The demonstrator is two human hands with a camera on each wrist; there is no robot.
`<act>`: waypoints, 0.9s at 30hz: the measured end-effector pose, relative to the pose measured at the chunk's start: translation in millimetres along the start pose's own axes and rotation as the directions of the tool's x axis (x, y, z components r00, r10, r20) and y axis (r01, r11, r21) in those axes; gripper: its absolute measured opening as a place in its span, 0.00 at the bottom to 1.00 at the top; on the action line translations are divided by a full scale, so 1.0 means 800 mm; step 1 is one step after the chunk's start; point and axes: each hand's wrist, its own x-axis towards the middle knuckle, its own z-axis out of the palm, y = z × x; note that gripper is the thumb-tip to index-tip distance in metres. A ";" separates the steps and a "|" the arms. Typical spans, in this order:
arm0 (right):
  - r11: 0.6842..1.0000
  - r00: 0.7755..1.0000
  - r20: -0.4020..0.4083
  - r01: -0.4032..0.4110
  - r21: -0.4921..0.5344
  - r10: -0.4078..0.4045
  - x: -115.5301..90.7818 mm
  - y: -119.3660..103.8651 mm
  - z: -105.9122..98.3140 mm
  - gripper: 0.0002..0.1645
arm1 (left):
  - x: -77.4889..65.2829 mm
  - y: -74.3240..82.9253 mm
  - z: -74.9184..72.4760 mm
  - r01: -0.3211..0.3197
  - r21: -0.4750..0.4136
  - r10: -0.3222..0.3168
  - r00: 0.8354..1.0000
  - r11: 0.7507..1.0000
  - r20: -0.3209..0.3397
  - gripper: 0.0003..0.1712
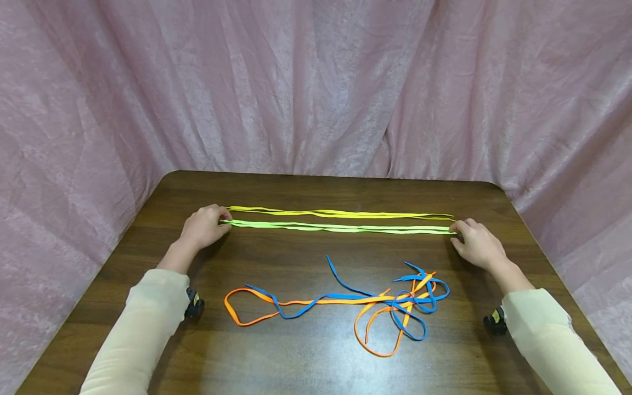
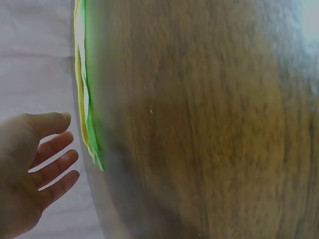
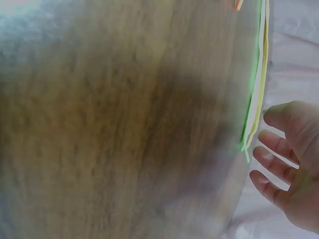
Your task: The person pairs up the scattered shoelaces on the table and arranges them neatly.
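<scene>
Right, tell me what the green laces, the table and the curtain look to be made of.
Green laces: probably synthetic textile, bright and fairly matte; they lie as flat, thin strips without glints.
Table: wood or wood-look laminate, semi-gloss; brown grain shows and light glares off the top.
Curtain: likely velvet or similar pile fabric; soft folds carry a patchy sheen.

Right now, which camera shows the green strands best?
Head: the green strands show along nearly their full length, from left hand to right hand. Left wrist shows only their left-end stretch, right wrist only the right-end one, each cut off at the frame's top.
</scene>
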 end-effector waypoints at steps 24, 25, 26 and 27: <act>0.909 0.908 -0.071 0.415 0.036 -0.412 -0.032 -0.065 0.005 0.17 | -0.028 0.071 0.006 -0.258 0.055 0.257 0.966 0.965 0.026 0.14; 0.902 0.902 -0.067 0.430 0.036 -0.427 -0.034 -0.068 0.005 0.17 | -0.029 0.073 0.007 -0.275 0.060 0.274 0.961 0.960 0.020 0.14; 0.896 0.896 -0.062 0.443 0.035 -0.440 -0.035 -0.071 0.005 0.17 | -0.031 0.076 0.007 -0.292 0.066 0.292 0.956 0.954 0.014 0.14; 0.891 0.891 -0.057 0.453 0.038 -0.450 -0.037 -0.073 0.005 0.18 | -0.032 0.079 0.008 -0.307 0.070 0.307 0.952 0.949 0.011 0.15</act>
